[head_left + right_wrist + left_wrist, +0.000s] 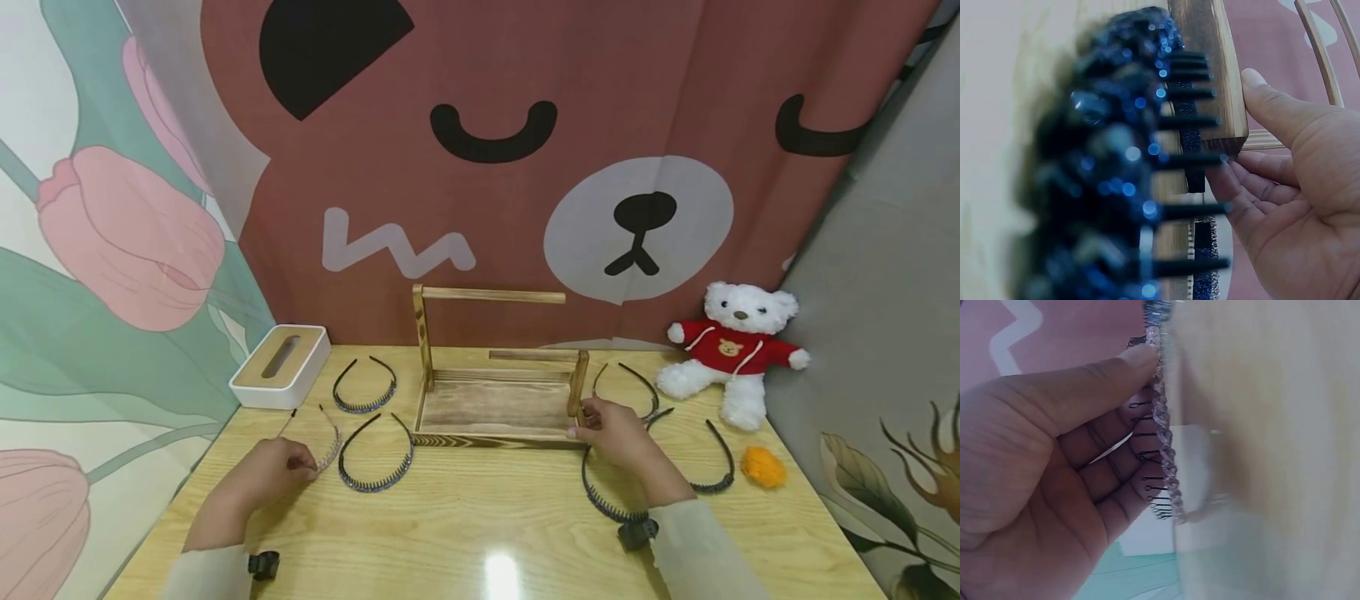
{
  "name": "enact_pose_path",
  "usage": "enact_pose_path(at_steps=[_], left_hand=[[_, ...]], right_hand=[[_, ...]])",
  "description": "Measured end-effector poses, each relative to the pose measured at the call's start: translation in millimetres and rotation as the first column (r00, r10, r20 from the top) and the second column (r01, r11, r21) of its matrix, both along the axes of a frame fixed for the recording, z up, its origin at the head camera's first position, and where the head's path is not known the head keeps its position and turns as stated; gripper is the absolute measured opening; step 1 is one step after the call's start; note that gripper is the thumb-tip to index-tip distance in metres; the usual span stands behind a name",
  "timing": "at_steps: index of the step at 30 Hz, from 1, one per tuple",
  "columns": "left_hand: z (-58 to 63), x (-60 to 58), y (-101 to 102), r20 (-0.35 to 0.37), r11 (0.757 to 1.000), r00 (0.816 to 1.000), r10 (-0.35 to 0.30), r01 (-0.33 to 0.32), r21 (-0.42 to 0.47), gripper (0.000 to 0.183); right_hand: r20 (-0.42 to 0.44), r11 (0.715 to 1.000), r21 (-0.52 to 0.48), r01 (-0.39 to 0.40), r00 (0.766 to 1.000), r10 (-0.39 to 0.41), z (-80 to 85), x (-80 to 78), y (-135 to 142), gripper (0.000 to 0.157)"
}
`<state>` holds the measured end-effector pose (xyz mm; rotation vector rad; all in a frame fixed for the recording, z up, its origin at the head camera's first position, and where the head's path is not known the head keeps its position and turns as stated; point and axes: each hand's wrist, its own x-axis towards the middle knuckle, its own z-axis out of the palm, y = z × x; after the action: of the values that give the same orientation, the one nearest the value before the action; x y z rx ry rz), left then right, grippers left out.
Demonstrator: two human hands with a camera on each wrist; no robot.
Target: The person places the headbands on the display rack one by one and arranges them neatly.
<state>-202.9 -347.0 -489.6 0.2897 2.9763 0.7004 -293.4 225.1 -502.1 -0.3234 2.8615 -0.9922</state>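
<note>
My left hand (266, 479) pinches a pinkish beaded headband (1165, 437) with dark comb teeth, thumb on the near face and the other fingers behind it. At the right end of a wooden rack (495, 408), my right hand (621, 437) grips the corner between thumb and fingers. The rack has a tray base, a tall rail at the back left and a lower one at the right. A dark blue beaded headband (1104, 156) fills the right wrist view's near side. In the head view, a dark headband (611, 504) lies partly hidden under my right hand.
Two dark headbands, one behind (365, 407) and one in front (375, 483), lie left of the rack. More headbands (723, 479) lie to its right. A white tissue box (281, 367) stands back left. A white teddy bear (738, 350) and an orange ball (763, 467) are at the right.
</note>
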Motion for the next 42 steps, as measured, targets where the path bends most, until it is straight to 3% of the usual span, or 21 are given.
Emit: enact_pose_path(at_steps=[6,11,15,20,23,25,26,31,33,38,42], left_hand=[[17.3,7.1,-1.8,-0.047,0.999,0.999,-0.026,0.027,0.019,0.008],[33.8,6.4,4.7,-0.043,0.989,0.999,-0.001,0.008,0.147,0.011],[43.0,0.4,11.0,-0.038,0.952,0.999,0.023,-0.010,0.307,0.015],[52.2,-8.3,21.3,-0.071,0.887,0.996,0.050,-0.011,0.462,0.022],[58.6,-14.3,29.0,-0.045,0.826,0.996,0.078,-0.039,0.562,0.032],[62.8,-18.0,34.0,-0.011,0.765,0.996,0.088,-0.060,0.641,0.039],[64.5,-20.0,36.3,0.003,0.730,0.996,0.086,-0.065,0.681,0.040],[72.9,-26.9,47.0,0.029,0.508,0.998,0.049,-0.050,0.860,0.046],[76.9,-28.5,51.3,0.013,0.436,1.000,0.017,-0.019,0.900,0.045],[90.9,-30.9,64.2,-0.066,0.327,0.995,-0.076,0.088,0.941,0.043],[110.2,-30.8,79.0,-0.109,0.259,0.990,-0.085,0.128,0.957,0.040]], right_hand=[[0.022,1.000,-0.003,0.009,1.000,-0.009,1.2,0.6,-0.4,0.062],[0.014,1.000,0.003,0.007,1.000,-0.007,0.8,-0.5,0.3,0.061],[0.009,1.000,-0.002,0.001,1.000,-0.001,-0.8,-0.3,0.9,0.061],[0.026,1.000,-0.018,0.001,1.000,0.000,-3.5,1.4,0.9,0.061],[0.031,1.000,-0.025,0.000,1.000,0.001,-3.0,2.4,0.4,0.060],[0.030,1.000,-0.027,-0.001,1.000,0.002,-2.0,2.9,0.1,0.060],[0.028,1.000,-0.027,-0.002,1.000,0.003,-1.6,3.0,0.0,0.060],[0.016,1.000,-0.027,-0.008,1.000,0.009,-1.4,3.3,0.0,0.062],[0.011,1.000,-0.026,-0.011,1.000,0.011,-1.9,3.0,0.1,0.063],[0.003,0.999,-0.027,-0.020,1.000,0.020,-2.8,2.3,0.0,0.062],[-0.002,0.999,-0.028,-0.026,1.000,0.026,-2.1,2.1,-0.1,0.061]])
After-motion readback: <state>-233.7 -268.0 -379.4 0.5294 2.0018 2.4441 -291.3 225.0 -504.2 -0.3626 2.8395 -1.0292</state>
